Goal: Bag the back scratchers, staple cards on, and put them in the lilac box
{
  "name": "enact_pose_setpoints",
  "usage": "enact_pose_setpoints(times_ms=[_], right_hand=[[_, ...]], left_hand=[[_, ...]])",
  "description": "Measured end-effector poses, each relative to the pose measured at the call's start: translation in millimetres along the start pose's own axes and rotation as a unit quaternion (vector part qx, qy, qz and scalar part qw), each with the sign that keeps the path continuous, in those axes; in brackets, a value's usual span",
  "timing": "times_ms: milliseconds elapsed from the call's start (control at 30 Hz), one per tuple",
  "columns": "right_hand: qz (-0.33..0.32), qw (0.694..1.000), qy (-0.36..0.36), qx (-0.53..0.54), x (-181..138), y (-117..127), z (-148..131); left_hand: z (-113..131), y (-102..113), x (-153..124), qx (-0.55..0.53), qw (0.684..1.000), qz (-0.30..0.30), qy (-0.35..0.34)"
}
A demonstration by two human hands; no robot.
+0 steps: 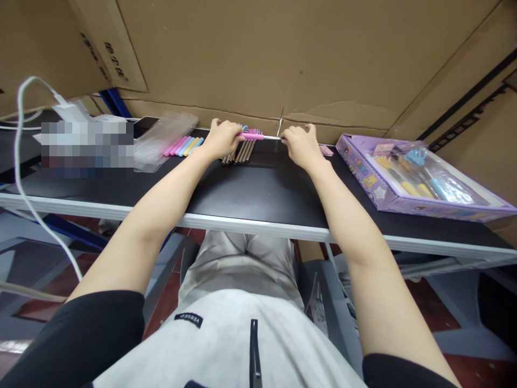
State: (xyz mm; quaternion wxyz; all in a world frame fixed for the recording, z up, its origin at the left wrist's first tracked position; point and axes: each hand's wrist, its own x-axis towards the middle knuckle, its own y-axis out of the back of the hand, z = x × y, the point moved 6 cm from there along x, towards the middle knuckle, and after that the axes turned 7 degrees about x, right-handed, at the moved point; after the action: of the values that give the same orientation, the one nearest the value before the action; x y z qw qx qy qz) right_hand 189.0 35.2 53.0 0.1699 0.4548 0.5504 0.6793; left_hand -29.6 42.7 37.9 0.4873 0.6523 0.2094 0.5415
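Note:
My left hand (223, 139) is closed round a pink handle (253, 136) held level above the table. A thin metal rod (271, 138) runs from that handle to my right hand (299, 144), whose fingers pinch its far end; whatever is at that end is hidden. Below and behind my left hand lies a row of bronze-coloured back scratcher rods (244, 152), with pink and blue claw heads (255, 131) at the back. To the left of that hand, several loose pink, blue and yellow handles (183, 146) lie side by side.
At right stands a purple box (374, 196) with bagged yellow and blue back scratchers (416, 172). A small pink packet (326, 151) lies near my right wrist. Clear plastic bags (161, 143) and a white cable (20, 134) are at left. Cardboard (258, 59) walls the back.

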Motion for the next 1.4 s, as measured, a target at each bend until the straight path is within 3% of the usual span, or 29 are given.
enact_pose_setpoints(times_ms=[267,567,733,867,967,1067,1233,1400], right_hand=[[0.01,1.0,-0.02,0.01,-4,7,-8],[0.03,0.999,0.023,0.005,-4,7,-34],[0.107,0.991,-0.055,0.061,-6,19,-20],[0.163,0.946,-0.15,0.236,0,8,9],[0.113,0.885,-0.189,0.41,8,-15,21],[0.06,0.84,-0.206,0.499,9,-30,20],[0.067,0.807,-0.224,0.542,4,-29,14],[0.054,0.806,-0.229,0.543,4,-28,10]], left_hand=[[10,4,-3,0.003,1.0,0.006,-0.011],[36,1,-5,-0.004,0.999,0.01,-0.05],[27,4,-4,-0.014,0.999,0.022,-0.022],[20,3,-3,-0.024,0.999,0.026,-0.012],[21,2,-3,-0.025,0.999,0.031,-0.021],[26,1,-3,-0.022,0.999,0.031,-0.035],[30,-2,-2,-0.027,0.999,0.018,-0.035],[27,-4,-1,-0.044,0.998,0.021,-0.034]])
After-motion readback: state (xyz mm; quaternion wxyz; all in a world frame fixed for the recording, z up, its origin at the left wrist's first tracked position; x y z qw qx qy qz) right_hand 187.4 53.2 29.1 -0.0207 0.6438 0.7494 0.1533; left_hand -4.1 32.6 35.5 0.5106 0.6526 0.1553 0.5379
